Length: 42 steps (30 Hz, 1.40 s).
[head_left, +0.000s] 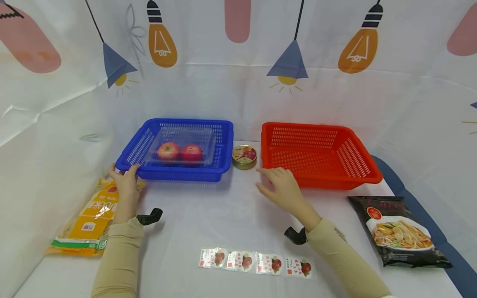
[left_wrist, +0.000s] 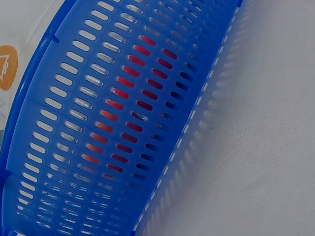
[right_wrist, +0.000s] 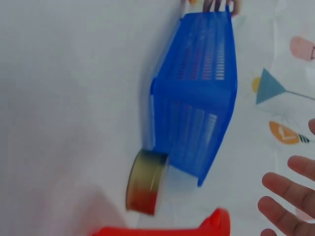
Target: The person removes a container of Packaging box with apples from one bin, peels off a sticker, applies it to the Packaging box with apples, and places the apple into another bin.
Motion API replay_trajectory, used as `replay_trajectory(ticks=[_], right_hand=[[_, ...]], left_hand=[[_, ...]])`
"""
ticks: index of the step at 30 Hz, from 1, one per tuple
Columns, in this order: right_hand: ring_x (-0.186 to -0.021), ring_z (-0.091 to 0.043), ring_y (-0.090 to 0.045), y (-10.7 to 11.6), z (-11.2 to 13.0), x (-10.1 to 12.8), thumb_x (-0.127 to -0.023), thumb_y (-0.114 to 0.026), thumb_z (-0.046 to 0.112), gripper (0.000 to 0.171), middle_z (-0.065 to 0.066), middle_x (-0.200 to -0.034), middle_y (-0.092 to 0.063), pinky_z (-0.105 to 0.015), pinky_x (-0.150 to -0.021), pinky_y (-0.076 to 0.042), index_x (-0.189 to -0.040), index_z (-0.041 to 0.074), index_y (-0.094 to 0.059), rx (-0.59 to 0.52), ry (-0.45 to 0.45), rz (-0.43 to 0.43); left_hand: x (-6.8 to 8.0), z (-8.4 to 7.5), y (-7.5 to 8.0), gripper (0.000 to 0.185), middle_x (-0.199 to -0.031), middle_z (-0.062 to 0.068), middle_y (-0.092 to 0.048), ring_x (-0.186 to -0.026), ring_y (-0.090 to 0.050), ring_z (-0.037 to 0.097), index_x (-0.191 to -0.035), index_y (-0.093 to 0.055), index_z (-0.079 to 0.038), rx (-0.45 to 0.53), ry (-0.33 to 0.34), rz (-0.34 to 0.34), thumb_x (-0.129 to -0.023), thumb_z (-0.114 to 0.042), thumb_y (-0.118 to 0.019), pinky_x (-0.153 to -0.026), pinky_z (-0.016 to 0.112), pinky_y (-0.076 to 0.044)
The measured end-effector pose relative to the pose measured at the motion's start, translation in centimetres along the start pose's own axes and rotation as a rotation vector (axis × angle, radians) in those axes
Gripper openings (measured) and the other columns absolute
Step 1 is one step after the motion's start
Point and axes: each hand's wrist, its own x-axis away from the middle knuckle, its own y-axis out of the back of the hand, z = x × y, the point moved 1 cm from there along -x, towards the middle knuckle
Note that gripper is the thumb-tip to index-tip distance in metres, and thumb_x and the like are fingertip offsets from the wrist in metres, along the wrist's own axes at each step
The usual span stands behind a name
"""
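At the left front corner of the blue plastic basket (head_left: 175, 173), my left hand (head_left: 126, 184) grips the rim between thumb and fingers. Inside that basket lies a clear plastic box (head_left: 210, 145) with two red apples (head_left: 191, 153). The left wrist view shows the slotted basket wall (left_wrist: 101, 83) close up, with red showing through. My right hand (head_left: 285, 188) hovers with fingers spread by the left front corner of the red basket (head_left: 324, 182), holding nothing. A small round tin (head_left: 244, 157) stands between the two baskets.
A yellow food bag (head_left: 89, 219) lies at the left, partly behind my left forearm. A black noodle packet (head_left: 400, 234) lies at the right. Toward the front is a strip of apple-printed stickers (head_left: 257, 263). A patterned white cloth (head_left: 208, 91) hangs behind the baskets.
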Motion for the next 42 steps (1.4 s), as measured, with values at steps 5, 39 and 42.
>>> replay_trajectory(ticks=[5,39,42], right_hand=[[-0.095,-0.020,-0.056,-1.7,1.7,-3.2,-0.087,-0.061,0.035,0.036,-0.003,-0.103,-0.067,-0.038,-0.083,-0.044,-0.116,0.013,-0.064,-0.102,-0.034,0.093],[-0.128,-0.028,-0.035,-11.6,8.1,-14.4,-0.091,-0.054,0.024,0.042,-0.011,-0.137,-0.040,-0.045,-0.101,-0.034,-0.130,0.010,-0.047,-0.783,-0.476,0.206],[-0.130,-0.028,-0.032,-11.8,8.0,-14.8,-0.091,-0.054,0.025,0.044,-0.011,-0.140,-0.037,-0.048,-0.102,-0.033,-0.131,0.011,-0.046,-0.807,-0.546,0.189]], left_hand=[[0.0,-0.2,0.0,0.077,-0.145,0.001,-0.021,-0.116,-0.041,0.013,-0.143,-0.008,-0.033,0.005,-0.007,-0.012,-0.089,-0.006,-0.057,-0.104,0.023,-0.033],[-0.4,0.7,0.5,0.075,-0.152,0.001,-0.009,-0.123,-0.036,0.014,-0.141,-0.003,-0.041,-0.160,0.008,-0.006,-0.092,-0.021,-0.056,-0.106,0.025,-0.031],[-0.5,0.7,0.5,0.075,-0.152,0.001,-0.009,-0.123,-0.035,0.014,-0.141,-0.002,-0.041,-0.162,0.009,-0.003,-0.092,-0.021,-0.056,-0.106,0.027,-0.031]])
